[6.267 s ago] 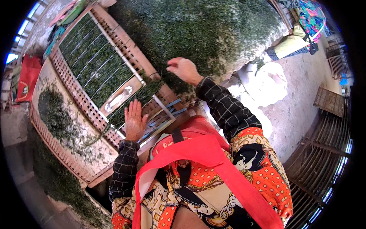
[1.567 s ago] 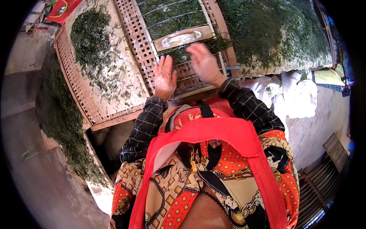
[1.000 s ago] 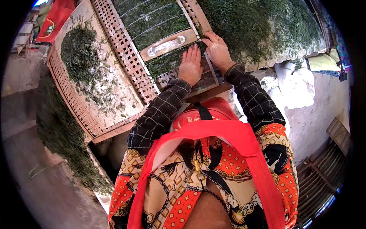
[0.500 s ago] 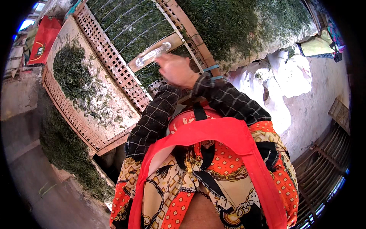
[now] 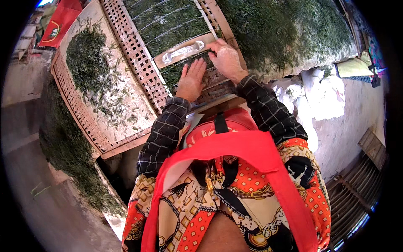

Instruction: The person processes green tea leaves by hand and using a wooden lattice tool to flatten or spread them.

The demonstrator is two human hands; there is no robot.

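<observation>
My left hand (image 5: 192,80) lies flat with its fingers stretched over dark green leaf bits (image 5: 171,74), just below a wooden board (image 5: 160,63) with a clear handle (image 5: 184,51). By the board's right end is my right hand (image 5: 227,61), its thumb and forefinger apart; its other fingers are partly hidden. Nothing shows in either hand. The board lies across a narrow frame with several thin rods (image 5: 173,20) over more leaf bits. Under it is a woven tray (image 5: 134,50) with square holes.
To the left, a second woven tray (image 5: 79,113) bears a whitish sheet with a leaf heap (image 5: 86,61). More leaves lie at the upper right (image 5: 260,29) and lower left (image 5: 71,147). White bags (image 5: 323,94) stand right; a red bag (image 5: 58,25) is at far left.
My hands have come apart: the right has moved right to the board's end, and the left now shows, flat on the leaves. The whole view has shifted slightly.
</observation>
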